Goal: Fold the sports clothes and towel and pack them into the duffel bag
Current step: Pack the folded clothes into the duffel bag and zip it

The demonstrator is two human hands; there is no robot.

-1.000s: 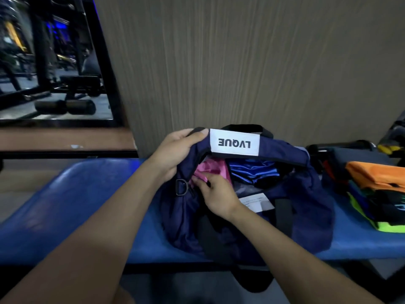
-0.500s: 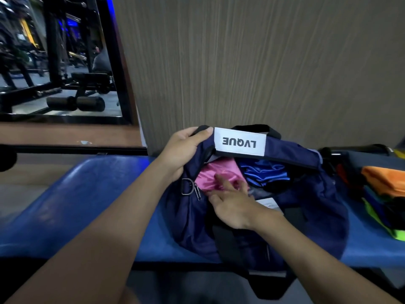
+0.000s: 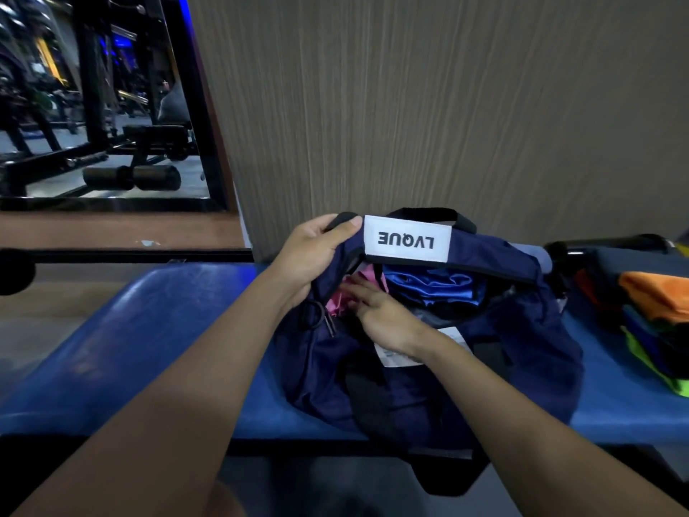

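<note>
Head view: a navy duffel bag [image 3: 428, 367] sits on the blue padded table [image 3: 149, 348], toward its far edge and right of the middle, close against a grey wood-grain wall [image 3: 410, 106]. The bag's mouth is open toward the camera. A white label [image 3: 407, 238] reading LVQUE, seen upside down, is wrapped around the bag's far rim.

The left hand [image 3: 313, 255] grasps the far-left part of that rim, thumb on top just beside the label, fingers curled under the fabric, lifting the opening. A dark ring and strap end [image 3: 317, 315] hang just below this hand.

The right hand [image 3: 380, 315] reaches into the left end of the bag with its fingers fairly straight, laid on a pink garment [image 3: 337, 304] that lies inside; the fingertips are partly hidden by the rim, so whether any of them pinch the cloth cannot be told. Just to the right of the pink garment, also inside the bag, lies a shiny blue garment [image 3: 428, 287]. A white tag [image 3: 395, 354] shows on the bag's near side under the right wrist.

At the table's right end, apart from the bag, stands a stack of folded clothes [image 3: 656, 322] with an orange piece on top and a neon green one at the bottom. At upper left, a mirror [image 3: 93, 106] shows gym equipment.
</note>
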